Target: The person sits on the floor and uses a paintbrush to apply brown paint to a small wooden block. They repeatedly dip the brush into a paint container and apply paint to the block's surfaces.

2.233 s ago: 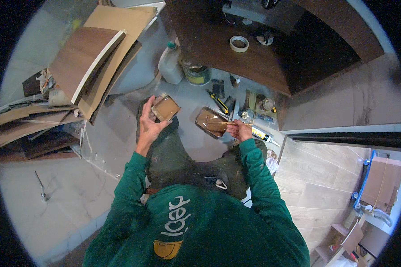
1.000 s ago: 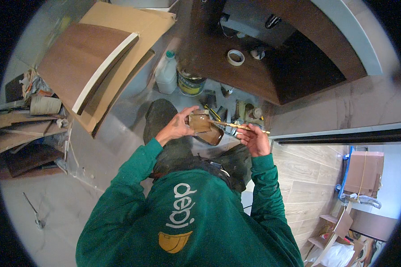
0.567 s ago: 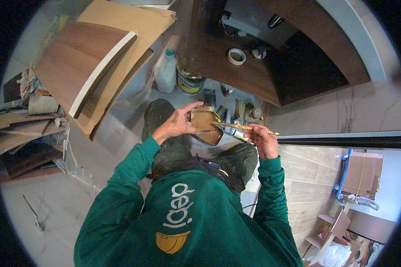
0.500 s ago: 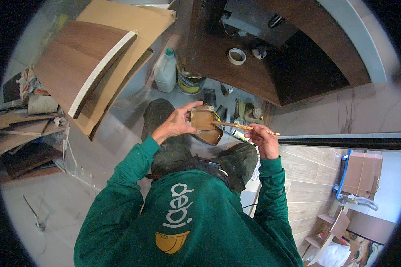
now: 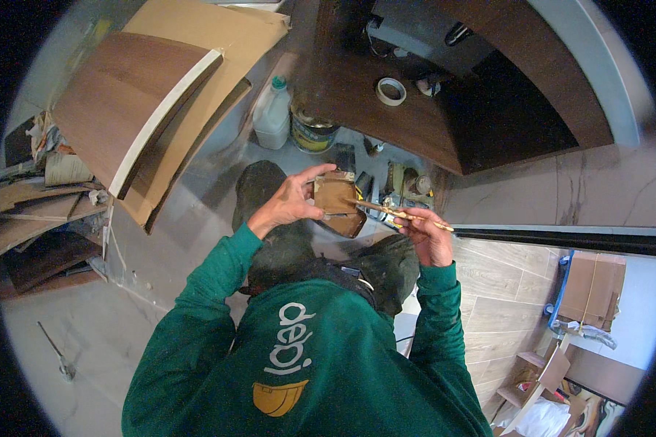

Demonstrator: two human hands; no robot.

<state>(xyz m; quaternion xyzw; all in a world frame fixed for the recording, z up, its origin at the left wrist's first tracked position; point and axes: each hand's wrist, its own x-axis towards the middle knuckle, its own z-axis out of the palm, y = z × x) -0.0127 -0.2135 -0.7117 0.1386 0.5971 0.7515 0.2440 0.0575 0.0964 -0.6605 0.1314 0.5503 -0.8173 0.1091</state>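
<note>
My left hand [image 5: 290, 202] grips the left side of a small, shallow brown box-like piece [image 5: 334, 192] between thumb and fingers, above my knees. Below it a darker brown rounded part [image 5: 347, 225] shows; I cannot tell if the two are joined. My right hand [image 5: 428, 239] pinches a slim brush-like stick [image 5: 377, 208] with a pale, stained wooden handle. Its dark end reaches the right edge of the brown piece; whether it touches is too small to tell.
Ahead stand a white jug [image 5: 272, 115] with a green cap and a paint bucket [image 5: 312, 135]. A tape roll [image 5: 391, 92] lies in the dark brown cabinet [image 5: 328, 80]. Brown boards [image 5: 127, 102] and cardboard [image 5: 251, 30] lean at left. A long-handled tool [image 5: 55, 349] lies on the floor.
My right hand and the brush have shifted slightly left and down, the handle tilting more. My left hand and the brown piece have barely moved.
</note>
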